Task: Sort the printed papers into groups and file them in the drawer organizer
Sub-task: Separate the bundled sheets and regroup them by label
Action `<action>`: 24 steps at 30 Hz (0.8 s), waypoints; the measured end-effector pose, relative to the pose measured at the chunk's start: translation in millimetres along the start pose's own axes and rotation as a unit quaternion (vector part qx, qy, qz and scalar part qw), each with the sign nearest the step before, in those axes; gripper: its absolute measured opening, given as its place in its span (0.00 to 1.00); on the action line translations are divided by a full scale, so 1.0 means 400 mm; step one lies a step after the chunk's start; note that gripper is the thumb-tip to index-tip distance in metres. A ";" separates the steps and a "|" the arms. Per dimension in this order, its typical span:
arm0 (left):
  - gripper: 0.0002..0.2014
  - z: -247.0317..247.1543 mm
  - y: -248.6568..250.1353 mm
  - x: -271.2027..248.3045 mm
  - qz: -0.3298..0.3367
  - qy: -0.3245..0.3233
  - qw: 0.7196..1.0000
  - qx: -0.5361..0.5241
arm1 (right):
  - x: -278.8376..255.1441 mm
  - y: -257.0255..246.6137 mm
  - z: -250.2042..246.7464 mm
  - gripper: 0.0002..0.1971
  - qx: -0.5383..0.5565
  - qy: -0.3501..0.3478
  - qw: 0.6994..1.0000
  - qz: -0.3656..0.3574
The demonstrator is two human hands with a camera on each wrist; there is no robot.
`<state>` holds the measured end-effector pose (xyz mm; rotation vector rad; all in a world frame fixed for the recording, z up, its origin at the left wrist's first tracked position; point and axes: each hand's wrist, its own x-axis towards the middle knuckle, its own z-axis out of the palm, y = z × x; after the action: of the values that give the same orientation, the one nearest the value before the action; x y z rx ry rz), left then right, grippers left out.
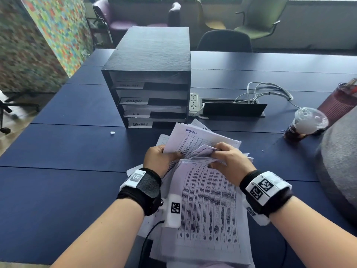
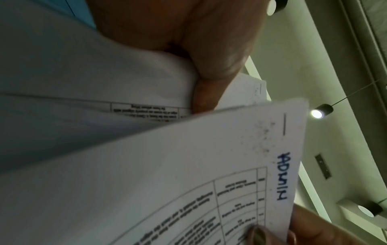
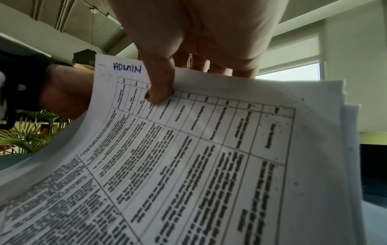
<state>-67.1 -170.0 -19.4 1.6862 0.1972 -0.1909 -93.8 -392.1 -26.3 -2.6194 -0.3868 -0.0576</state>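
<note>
White printed papers are held as a fanned stack above the near edge of the dark blue tabletop. The sheet marked ADMIN is pinched at its lower left by the left hand, while folded-back sheets are gripped by the right hand. The black drawer organizer stands beyond the papers, toward the far edge.

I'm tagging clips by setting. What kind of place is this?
Most likely a shared office or meeting room: a long dark table with a built-in cable box and power strip, office chairs behind, and a labelled drawer organizer.
</note>
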 end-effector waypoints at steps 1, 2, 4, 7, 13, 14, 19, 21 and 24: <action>0.06 -0.003 0.009 -0.002 0.009 0.013 1.000 -0.003 | 0.002 -0.005 -0.006 0.09 -0.009 -0.008 1.000 0.003; 0.06 -0.008 0.018 -0.003 0.017 0.021 1.000 -0.007 | 0.004 -0.008 -0.009 0.09 -0.017 -0.015 1.000 0.008; 0.06 -0.022 0.038 -0.004 0.032 0.027 0.999 -0.011 | 0.005 -0.012 -0.015 0.10 -0.035 -0.028 0.998 0.033; 0.08 -0.047 0.092 -0.013 0.089 0.034 0.994 -0.053 | 0.001 -0.015 -0.018 0.13 -0.052 -0.049 0.994 0.077; 0.11 -0.101 0.210 -0.024 0.176 0.085 0.975 -0.103 | -0.012 0.004 0.010 0.09 -0.012 -0.031 0.996 0.088; 0.11 -0.112 0.226 -0.024 0.187 0.100 0.972 -0.106 | -0.017 0.006 0.013 0.07 -0.012 -0.021 0.996 0.087; 0.12 -0.159 0.289 -0.038 0.255 0.150 0.947 -0.127 | -0.024 0.014 0.017 0.10 -0.088 -0.051 0.988 0.114; 0.08 -0.182 0.305 -0.042 0.272 0.171 0.938 -0.126 | -0.024 0.022 0.022 0.12 -0.074 -0.073 0.985 0.141; 0.09 -0.215 0.317 -0.038 0.293 0.192 0.919 -0.180 | -0.024 0.054 0.028 0.17 -0.028 -0.071 0.982 0.174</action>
<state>-50.7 -100.3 116.8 1.3297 0.0078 0.5980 -97.3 -407.2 -47.2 -2.7153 0.0307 0.2389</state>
